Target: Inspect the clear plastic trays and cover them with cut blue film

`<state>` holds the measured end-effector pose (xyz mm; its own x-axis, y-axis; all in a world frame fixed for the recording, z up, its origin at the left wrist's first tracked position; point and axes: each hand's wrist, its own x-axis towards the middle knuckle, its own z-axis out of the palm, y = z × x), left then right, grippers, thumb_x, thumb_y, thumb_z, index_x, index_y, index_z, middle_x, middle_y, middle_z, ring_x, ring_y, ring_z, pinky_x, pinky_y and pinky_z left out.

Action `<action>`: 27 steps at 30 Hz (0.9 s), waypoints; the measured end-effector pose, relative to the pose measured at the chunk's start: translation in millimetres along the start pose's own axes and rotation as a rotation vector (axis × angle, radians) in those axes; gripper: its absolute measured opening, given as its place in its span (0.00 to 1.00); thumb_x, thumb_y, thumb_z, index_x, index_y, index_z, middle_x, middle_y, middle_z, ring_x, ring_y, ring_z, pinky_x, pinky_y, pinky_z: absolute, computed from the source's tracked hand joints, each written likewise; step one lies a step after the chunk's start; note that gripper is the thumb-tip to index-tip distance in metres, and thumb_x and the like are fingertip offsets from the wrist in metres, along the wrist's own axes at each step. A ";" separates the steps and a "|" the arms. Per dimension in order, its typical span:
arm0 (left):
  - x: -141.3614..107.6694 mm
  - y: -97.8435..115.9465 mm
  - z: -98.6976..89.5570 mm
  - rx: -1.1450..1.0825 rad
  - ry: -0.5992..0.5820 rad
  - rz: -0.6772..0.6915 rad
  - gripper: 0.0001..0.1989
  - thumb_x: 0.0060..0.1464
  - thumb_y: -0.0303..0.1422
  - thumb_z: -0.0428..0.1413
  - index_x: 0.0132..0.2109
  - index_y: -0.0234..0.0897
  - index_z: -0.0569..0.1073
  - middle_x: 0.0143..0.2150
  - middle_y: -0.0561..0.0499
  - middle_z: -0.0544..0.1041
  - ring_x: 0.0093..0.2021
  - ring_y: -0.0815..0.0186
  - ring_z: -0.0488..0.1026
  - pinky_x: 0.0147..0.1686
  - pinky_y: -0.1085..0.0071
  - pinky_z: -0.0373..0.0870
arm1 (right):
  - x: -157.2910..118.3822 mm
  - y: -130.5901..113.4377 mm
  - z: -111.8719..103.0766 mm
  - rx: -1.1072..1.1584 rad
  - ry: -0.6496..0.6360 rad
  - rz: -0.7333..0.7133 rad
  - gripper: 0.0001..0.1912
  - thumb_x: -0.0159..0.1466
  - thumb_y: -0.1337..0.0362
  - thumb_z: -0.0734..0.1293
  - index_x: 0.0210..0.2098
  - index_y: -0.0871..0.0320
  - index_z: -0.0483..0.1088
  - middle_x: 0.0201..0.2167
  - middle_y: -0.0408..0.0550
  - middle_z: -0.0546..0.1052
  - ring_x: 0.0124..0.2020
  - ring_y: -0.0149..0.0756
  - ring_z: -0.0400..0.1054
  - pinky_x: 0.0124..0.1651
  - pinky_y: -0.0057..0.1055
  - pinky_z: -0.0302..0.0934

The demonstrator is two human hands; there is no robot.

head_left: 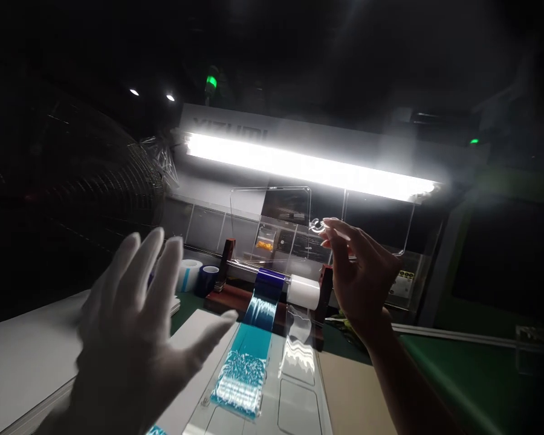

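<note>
My left hand [136, 326], in a white glove, is raised at the left with its fingers spread and holds nothing. My bare right hand [360, 266] pinches a small clear curved plastic piece [317, 226] below the lamp. Thin outlines of a clear panel [309, 208] show beside it; I cannot tell whether they are joined. Between my hands, a blue film roll [271, 278] and a white film roll [304, 292] sit on a dark red holder [229, 301]. Blue film [242, 368] and clear film [299, 356] run down from them over a pale panel [272, 417].
A bright tube lamp [308, 168] crosses the view ahead. Behind the holder's left end stand a white roll [189, 275] and a dark blue tape roll [207, 279]. White sheets [27, 338] lie at left, a beige board [353, 386] at right. A fan guard [131, 181] stands far left.
</note>
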<state>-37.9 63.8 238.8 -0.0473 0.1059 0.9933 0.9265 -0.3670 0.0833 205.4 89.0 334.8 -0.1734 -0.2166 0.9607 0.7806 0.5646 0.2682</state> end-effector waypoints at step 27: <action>59.5 -24.1 41.0 0.236 -0.032 0.080 0.53 0.47 0.55 0.54 0.69 0.26 0.43 0.65 0.32 0.55 0.69 0.43 0.45 0.66 0.44 0.38 | -86.3 -57.8 -22.3 0.220 -0.346 -0.043 0.12 0.63 0.62 0.68 0.45 0.61 0.70 0.23 0.41 0.77 0.21 0.30 0.71 0.27 0.28 0.66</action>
<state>-47.7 116.9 292.6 0.0383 0.1159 0.9925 0.9886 -0.1494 -0.0207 188.6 57.4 234.8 -0.4236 0.0157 0.9057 0.6278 0.7259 0.2811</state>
